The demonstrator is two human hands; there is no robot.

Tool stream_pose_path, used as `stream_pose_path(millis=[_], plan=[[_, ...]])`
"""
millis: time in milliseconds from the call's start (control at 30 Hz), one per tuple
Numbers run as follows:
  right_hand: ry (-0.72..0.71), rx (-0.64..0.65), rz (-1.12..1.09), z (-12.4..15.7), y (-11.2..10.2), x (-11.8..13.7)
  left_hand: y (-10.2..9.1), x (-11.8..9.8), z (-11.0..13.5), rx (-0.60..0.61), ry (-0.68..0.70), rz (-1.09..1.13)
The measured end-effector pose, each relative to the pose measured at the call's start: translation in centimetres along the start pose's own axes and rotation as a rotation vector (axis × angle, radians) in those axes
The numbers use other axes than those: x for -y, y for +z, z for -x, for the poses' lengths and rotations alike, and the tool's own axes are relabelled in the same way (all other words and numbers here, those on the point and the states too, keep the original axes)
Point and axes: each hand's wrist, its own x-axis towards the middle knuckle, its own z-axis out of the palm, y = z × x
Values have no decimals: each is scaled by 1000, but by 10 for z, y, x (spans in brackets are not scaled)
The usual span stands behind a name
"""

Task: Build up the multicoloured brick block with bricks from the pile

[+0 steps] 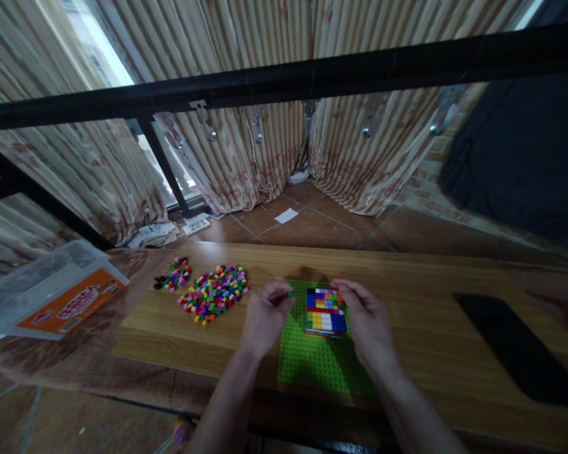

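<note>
Between the fingertips of my left hand (269, 312) is a small green toy brick (291, 294), held above the left edge of a green studded baseplate (296, 359). A layered block of many-coloured toy bricks (325, 320) stands on the upper part of the baseplate. My right hand (366, 312) is at the block's upper right corner, thumb and forefinger closed against its edge. Whether a loose brick is also in those fingers is hidden.
Left of the baseplate lie a large pile of small coloured bricks (215, 293) and a smaller pile (175, 275). A clear plastic box (71, 265) with an orange label is at far left. A flat black object (515, 347) lies on the wooden table (421, 302).
</note>
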Motion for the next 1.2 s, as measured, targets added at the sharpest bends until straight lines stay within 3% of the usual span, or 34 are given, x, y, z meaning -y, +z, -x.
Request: stream_pose_path(millis=[200, 433, 633, 1033, 1200], plan=[[10, 17, 11, 1, 1, 1, 8, -4, 7, 37, 43, 63], [33, 35, -13, 2, 3, 4, 9, -5, 12, 51, 253, -180], [47, 32, -20, 1, 3, 4, 13, -10, 12, 65, 355, -242], [39, 45, -5, 2, 2, 3, 21, -11, 6, 32, 426, -332], [48, 50, -30, 2, 2, 3, 25, -8, 4, 1, 357, -264]])
